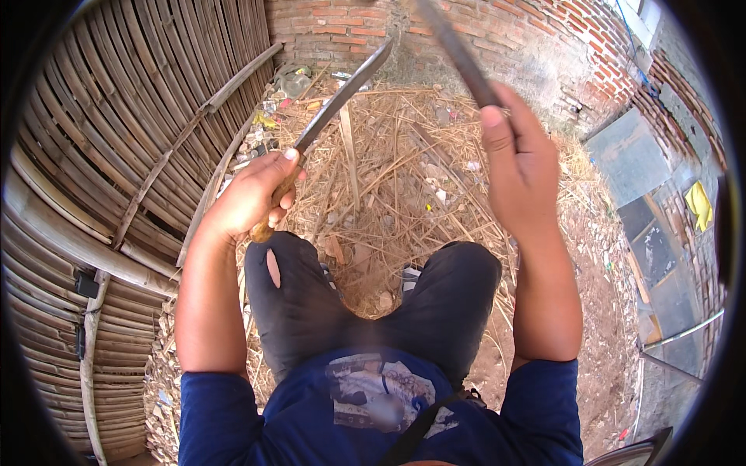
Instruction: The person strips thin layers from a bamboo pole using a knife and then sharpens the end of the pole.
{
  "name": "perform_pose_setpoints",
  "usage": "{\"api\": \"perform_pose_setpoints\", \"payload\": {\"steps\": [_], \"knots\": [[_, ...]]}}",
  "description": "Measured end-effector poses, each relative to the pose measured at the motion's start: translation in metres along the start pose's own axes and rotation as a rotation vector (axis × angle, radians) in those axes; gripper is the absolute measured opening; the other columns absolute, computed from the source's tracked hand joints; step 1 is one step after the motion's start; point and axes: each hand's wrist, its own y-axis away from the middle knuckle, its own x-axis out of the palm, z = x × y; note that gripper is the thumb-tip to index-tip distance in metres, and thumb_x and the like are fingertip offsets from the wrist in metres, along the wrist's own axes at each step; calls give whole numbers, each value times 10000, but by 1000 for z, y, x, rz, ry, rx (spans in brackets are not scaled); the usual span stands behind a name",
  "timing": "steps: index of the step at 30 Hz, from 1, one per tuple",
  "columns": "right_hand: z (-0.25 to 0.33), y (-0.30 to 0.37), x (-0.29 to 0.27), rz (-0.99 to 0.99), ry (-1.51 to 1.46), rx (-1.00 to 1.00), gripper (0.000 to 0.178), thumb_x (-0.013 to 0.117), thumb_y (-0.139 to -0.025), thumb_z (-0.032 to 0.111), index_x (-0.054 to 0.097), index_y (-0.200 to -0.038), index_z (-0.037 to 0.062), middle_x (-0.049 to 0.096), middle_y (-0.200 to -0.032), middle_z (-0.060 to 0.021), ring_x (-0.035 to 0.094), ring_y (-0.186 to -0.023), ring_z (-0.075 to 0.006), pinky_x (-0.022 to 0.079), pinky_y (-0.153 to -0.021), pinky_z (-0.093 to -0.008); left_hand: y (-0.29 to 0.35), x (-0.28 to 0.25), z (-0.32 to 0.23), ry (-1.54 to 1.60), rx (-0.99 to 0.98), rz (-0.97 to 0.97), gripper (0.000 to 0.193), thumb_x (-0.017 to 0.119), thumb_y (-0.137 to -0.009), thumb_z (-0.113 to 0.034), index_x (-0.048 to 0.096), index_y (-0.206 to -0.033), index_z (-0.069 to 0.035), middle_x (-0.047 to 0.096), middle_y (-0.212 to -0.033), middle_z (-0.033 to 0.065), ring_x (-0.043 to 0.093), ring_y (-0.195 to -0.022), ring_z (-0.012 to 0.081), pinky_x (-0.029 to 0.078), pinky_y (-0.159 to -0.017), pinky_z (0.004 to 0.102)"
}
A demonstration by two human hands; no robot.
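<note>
Dry stalks (396,155) lie scattered over the earthen ground (610,318) here, thick in front of the person's knees and thinning to bare reddish soil and small stones on the right. A wall of split bamboo (101,155) runs down the whole left side, braced by a slanting pole (206,109), with a small black box (85,284) fixed near its lower part. Along its foot I can see mixed litter, a yellow scrap (266,121) among it. A worn brick wall (334,31) closes off the far side, its mortar patchy. Over on the right, a grey panel (631,159) and a darker, scuffed panel (654,245) lean by more brickwork, and a yellow cloth (699,206) hangs near them.

The person is low down with knees bent, in a navy T-shirt (221,419) and dark trousers (287,318) torn over the left knee; a black strap (420,432) crosses the front.

The left hand (260,186) has its fingers wrapped around the wooden handle of a machete (342,99), whose blade points up and away to the right above the stalks. The right hand (522,167) grips a long dark bar (458,58), thumb laid along it, slanting up to the left. Bar and blade stand apart; I can't tell whether the bar is a blade too.
</note>
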Motion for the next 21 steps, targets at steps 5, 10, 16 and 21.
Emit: {"api": "perform_pose_setpoints", "payload": {"steps": [5, 10, 16, 21], "knots": [[-15, 5, 13, 73, 89, 43, 410, 559, -1035, 350, 605, -1327, 66, 668, -725, -137, 650, -584, -258, 487, -570, -384, 0, 1, -4, 5, 3, 25, 493, 474, -1028, -524, 581, -1020, -42, 484, -637, 8, 386, -446, 91, 307, -433, 248], [-21, 3, 24, 282, 171, 200, 409, 570, -1018, 359, 621, -1309, 76, 654, -702, -146, 648, -605, -299, 489, -581, -407, 1, 2, -6, -34, -2, -19, 467, 467, -1033, -505, 574, -1023, -50, 483, -641, 5, 379, -441, 89, 304, -433, 244], [-6, -12, 3, 73, 25, 61, 421, 555, -1030, 374, 634, -1305, 65, 642, -699, -99, 625, -613, -216, 469, -587, -354, 2, -3, -3, 1, -14, -2, 461, 457, -1037, -502, 565, -1007, -55, 478, -635, 5, 381, -436, 90, 307, -427, 245], [17, -14, -9, -95, -11, -36, 423, 528, -1046, 379, 627, -1328, 79, 686, -775, -107, 657, -646, -244, 492, -616, -377, 2, -5, 0, -43, 2, -9, 466, 450, -1040, -499, 572, -1002, -51, 477, -630, 8, 385, -430, 92, 308, -420, 250]]}}
